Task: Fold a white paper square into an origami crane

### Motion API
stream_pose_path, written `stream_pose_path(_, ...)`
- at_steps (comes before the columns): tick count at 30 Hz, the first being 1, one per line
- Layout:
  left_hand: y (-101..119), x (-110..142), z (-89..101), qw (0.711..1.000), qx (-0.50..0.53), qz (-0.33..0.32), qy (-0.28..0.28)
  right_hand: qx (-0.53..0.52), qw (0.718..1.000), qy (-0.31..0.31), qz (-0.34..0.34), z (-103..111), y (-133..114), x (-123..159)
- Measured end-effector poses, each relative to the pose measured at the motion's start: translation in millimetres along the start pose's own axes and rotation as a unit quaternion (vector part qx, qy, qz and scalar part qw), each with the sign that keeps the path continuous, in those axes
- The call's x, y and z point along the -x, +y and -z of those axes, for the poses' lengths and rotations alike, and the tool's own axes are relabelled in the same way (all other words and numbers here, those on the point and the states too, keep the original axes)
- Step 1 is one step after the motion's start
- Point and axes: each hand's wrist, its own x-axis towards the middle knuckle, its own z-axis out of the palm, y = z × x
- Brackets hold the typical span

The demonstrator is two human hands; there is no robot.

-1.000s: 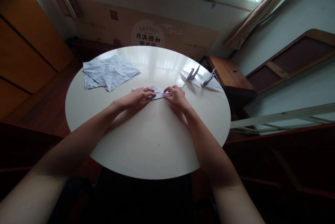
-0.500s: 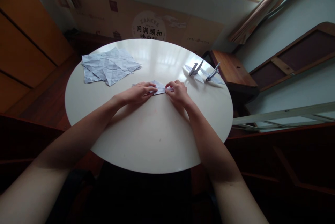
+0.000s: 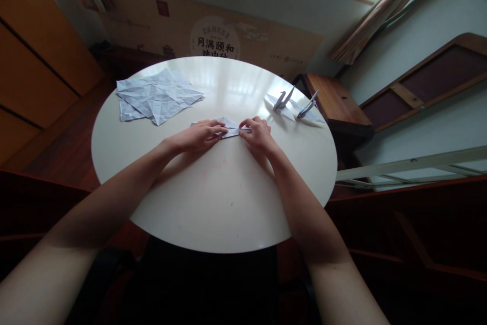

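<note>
A folded piece of white paper lies on the round white table, between my two hands. My left hand rests on its left part, fingers bent over it and closed against the paper. At its right part, my right hand pinches the paper with thumb and fingertips. Both hands partly cover the paper, so its full outline is hidden. Beyond my right hand stand two folded paper cranes, one beside the other. Back left lies a stack of creased paper sheets.
A wooden cabinet stands past the table's right edge. An orange-brown cupboard is at the far left. Behind the table, a printed board leans below the window.
The view has shifted very slightly. Both hands keep their places on the folded paper, with no clear change in it.
</note>
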Motion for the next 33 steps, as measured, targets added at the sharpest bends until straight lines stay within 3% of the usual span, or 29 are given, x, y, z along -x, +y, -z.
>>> stream_pose_path(33, -3.3, -0.1, -1.9, 1.000, -0.002, -0.006, 0.005, 0.009, 1.000, -0.010, -0.004, 2.7, -2.5, 0.8)
